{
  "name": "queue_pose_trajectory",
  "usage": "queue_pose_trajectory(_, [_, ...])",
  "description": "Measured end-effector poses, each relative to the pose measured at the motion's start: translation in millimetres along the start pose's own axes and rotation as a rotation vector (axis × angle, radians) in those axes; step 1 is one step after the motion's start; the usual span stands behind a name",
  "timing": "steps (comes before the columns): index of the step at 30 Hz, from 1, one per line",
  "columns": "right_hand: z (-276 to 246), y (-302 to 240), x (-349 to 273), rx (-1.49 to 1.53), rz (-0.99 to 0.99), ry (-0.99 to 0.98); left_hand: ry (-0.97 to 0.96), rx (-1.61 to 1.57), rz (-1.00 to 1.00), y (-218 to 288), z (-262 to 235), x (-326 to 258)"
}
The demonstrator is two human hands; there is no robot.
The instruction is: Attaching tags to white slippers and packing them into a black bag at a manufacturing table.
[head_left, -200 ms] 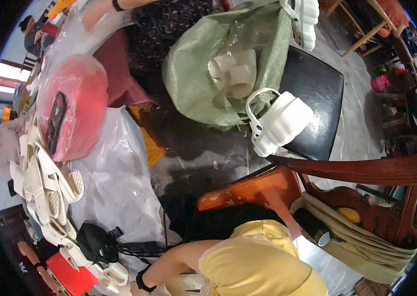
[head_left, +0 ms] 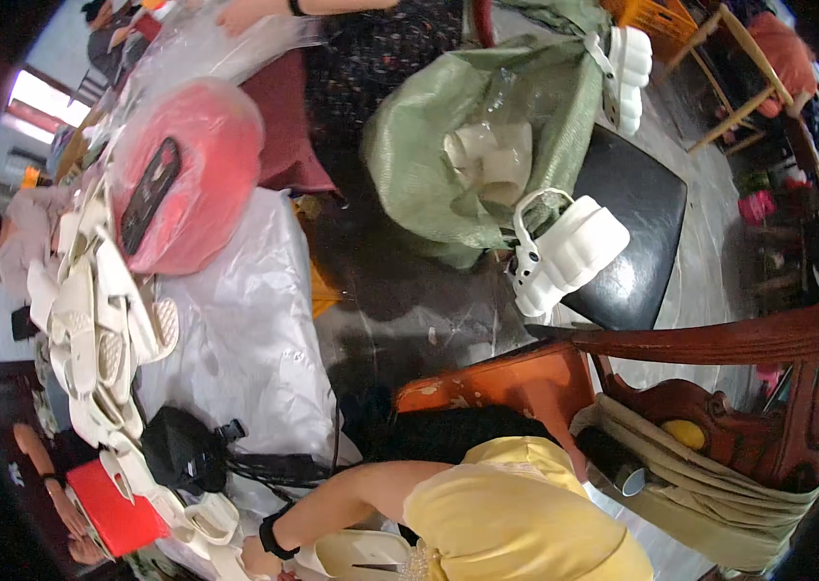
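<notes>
Wrinkled, silvery-white sheeting [head_left: 245, 281] covers the work surface. Compared with the earlier frame, the whole view has shifted, and more of the right hand [head_left: 259, 560] shows at the lower edge. Just beside this hand is a smooth, cream, open-topped shoe [head_left: 337, 552]. Cream moulded slippers [head_left: 85, 363], some with dimpled footbeds, lie heaped along the left. Farther off sits a green woven-plastic sack [head_left: 409, 165], with a chunky white clog [head_left: 579, 247] near its right side. Pose: forearm [head_left: 342, 499] angled leftward from a yellow sleeve [head_left: 516, 513]; hand partly cut off, grip cannot be determined.
</notes>
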State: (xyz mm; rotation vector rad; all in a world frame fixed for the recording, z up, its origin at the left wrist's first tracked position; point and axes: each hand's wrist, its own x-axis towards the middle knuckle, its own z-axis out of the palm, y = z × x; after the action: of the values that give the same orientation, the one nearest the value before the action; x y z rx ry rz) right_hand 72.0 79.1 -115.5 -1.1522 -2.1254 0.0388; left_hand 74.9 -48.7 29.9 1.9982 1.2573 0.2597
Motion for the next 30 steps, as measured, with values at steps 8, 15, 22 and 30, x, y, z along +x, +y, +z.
queue_pose_trajectory(8, [-93,-18,-24,0.421,0.065,0.007,0.255,-0.259,-0.086,-71,-24,-36])
queue_pose_trajectory(15, [-129,-45,-19,0.538,0.199,-0.088,0.41,-0.669,-0.003,-137,-46,-44])
queue_pose_trajectory(22, [-152,-50,-15,0.536,0.238,-0.23,0.302,-0.689,0.056,-142,-51,-42])
queue_pose_trajectory(30, [-153,-54,-15,0.601,0.328,-0.381,0.329,-0.715,0.114,-144,-48,-44])
